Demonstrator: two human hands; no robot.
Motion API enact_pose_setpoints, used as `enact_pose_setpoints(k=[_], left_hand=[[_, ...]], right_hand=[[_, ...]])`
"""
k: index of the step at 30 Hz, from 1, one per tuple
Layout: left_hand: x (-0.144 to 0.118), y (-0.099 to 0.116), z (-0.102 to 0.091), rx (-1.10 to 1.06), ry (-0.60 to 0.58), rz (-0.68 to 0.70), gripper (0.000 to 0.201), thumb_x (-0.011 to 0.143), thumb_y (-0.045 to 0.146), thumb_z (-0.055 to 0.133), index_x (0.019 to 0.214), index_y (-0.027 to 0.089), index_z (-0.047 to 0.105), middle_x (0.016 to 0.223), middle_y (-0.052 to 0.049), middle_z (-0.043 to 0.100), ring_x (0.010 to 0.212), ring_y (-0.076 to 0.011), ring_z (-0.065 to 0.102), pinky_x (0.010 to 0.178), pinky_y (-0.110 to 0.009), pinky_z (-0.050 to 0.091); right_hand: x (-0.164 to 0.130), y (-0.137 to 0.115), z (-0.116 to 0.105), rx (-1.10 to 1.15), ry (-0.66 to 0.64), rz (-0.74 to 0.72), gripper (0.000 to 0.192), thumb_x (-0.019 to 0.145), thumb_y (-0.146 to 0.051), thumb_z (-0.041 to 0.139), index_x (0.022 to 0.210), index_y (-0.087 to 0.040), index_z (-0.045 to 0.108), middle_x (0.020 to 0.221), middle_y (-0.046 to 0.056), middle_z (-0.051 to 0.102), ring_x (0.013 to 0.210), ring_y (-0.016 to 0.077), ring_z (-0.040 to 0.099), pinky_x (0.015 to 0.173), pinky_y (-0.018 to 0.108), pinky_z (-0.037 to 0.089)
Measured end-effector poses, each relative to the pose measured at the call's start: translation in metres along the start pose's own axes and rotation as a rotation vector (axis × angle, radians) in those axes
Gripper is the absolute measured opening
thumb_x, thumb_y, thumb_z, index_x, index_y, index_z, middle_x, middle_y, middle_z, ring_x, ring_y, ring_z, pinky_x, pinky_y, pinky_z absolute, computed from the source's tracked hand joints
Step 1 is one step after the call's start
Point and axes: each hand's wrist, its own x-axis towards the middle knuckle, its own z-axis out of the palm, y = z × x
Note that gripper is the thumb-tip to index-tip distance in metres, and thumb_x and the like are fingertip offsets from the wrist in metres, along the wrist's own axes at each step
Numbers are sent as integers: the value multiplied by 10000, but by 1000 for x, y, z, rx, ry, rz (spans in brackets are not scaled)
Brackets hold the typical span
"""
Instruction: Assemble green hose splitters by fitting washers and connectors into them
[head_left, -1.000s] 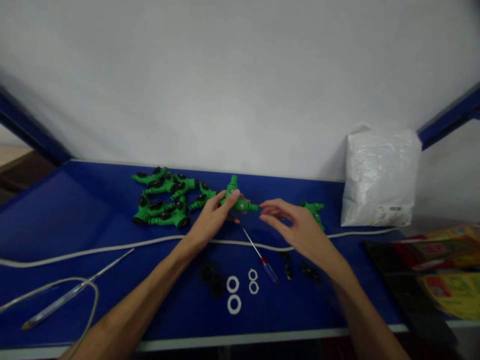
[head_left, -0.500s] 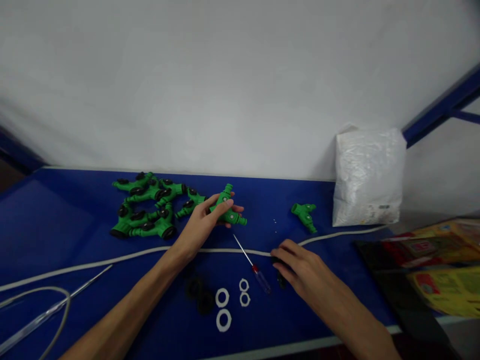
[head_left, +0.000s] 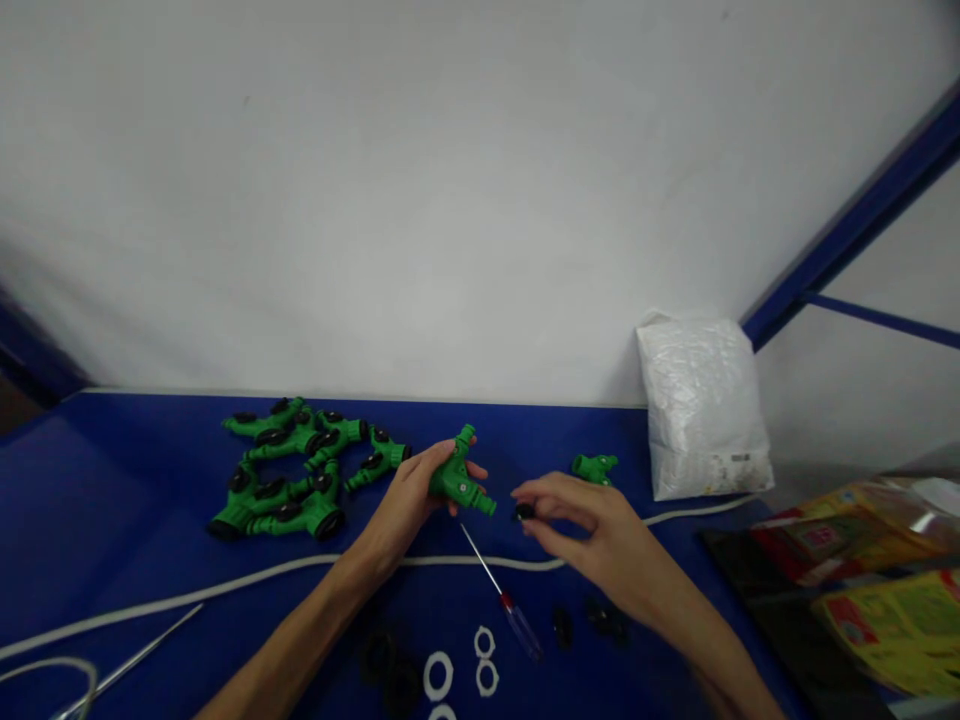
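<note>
My left hand (head_left: 405, 515) grips a green Y-shaped hose splitter (head_left: 456, 482), its two narrow outlets pointing up and to the right. To the right of it, my right hand (head_left: 604, 535) pinches a small black knob (head_left: 524, 511) between thumb and fingers, apart from the splitter. Below lies a screwdriver (head_left: 519, 622) with a clear handle and red collar, its tip toward the left hand. Dark small parts (head_left: 562, 627) rest under the right wrist. Another green splitter (head_left: 592, 467) without visible black knobs is partly hidden behind the right hand.
Several green splitters with black knobs (head_left: 300, 516) are grouped at the left. White rings (head_left: 438, 677) and dark rings (head_left: 379, 657) lie near the front. A white cable (head_left: 247, 578) crosses the blue table. A white plastic package (head_left: 705, 410) and colourful packets (head_left: 885, 620) sit at the right.
My right hand has lifted off the table with the black knob and come up beside the splitter in my left hand. The view has tilted up a little.
</note>
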Motion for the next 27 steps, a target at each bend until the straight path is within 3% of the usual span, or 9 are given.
enact_pose_setpoints(k=[4, 7, 15, 22, 27], left_hand=[[2, -3, -8, -119, -41, -15, 424, 839, 455, 591, 1065, 107, 683, 822, -110, 754, 670, -190, 667, 503, -232, 434], [2, -3, -11, -113, -55, -9, 395, 815, 437, 631, 1045, 119, 675, 796, -92, 736, 675, -189, 656, 497, -228, 438], [-3, -6, -4, -62, -21, -65, 410, 812, 380, 675, 1107, 97, 650, 761, -31, 635, 621, -139, 556, 485, -223, 430], [-3, -12, -9, -37, -134, -60, 358, 861, 326, 631, 1143, 114, 689, 843, -42, 631, 700, -127, 533, 565, -216, 441], [-5, -8, -7, 165, -105, -3, 459, 783, 269, 707, 1221, 152, 638, 854, -2, 632, 662, -100, 519, 601, -210, 439]], right_hand=[[47, -6, 8, 387, 47, 24, 190, 778, -288, 748, 955, -239, 700, 898, 17, 744, 880, 205, 723, 870, 367, 566], [60, -2, 22, 504, 83, 19, 213, 765, -295, 769, 951, -232, 688, 879, 17, 751, 839, 197, 729, 822, 350, 583], [49, 14, 36, 494, 93, -113, 200, 782, -200, 772, 965, -241, 702, 956, 7, 730, 891, 150, 696, 853, 283, 570], [47, 18, 40, 423, 138, -182, 169, 829, -149, 712, 970, -231, 668, 1018, 16, 706, 953, 146, 683, 871, 266, 555], [48, 20, 41, 401, 160, -213, 123, 840, -144, 693, 925, -222, 652, 1038, 23, 703, 944, 148, 692, 873, 277, 564]])
